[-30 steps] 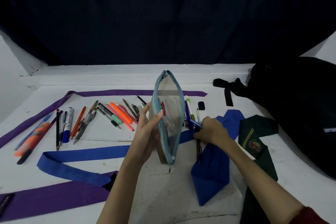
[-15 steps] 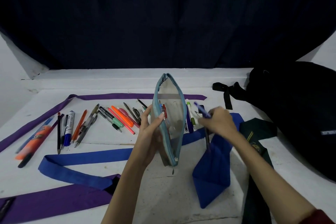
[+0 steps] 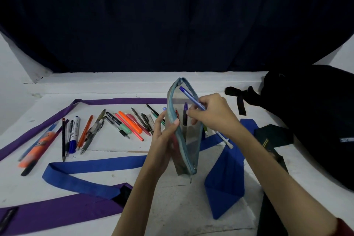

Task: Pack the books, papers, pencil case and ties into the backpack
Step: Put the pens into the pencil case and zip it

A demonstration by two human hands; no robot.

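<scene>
A clear pencil case (image 3: 188,136) with a grey-blue zip rim stands upright and open at the table's middle. My left hand (image 3: 165,140) grips its left rim. My right hand (image 3: 212,111) holds a blue pen (image 3: 189,96) and a dark pen (image 3: 185,116) over the case's mouth, the dark one pointing down into it. A blue tie (image 3: 224,182) lies under and right of the case, a purple tie (image 3: 57,210) at the front left, a dark green tie (image 3: 272,140) at the right. The black backpack (image 3: 314,117) lies at the far right.
Several pens, markers and highlighters (image 3: 122,126) are spread in a row on the white table (image 3: 168,207) left of the case. A white pen (image 3: 224,139) lies on the blue tie. A dark curtain hangs behind the table. The backpack's strap (image 3: 239,97) trails toward the case.
My right hand lifted two pens off the blue tie and swung left and up to the case's open mouth. My left hand kept holding the case upright.
</scene>
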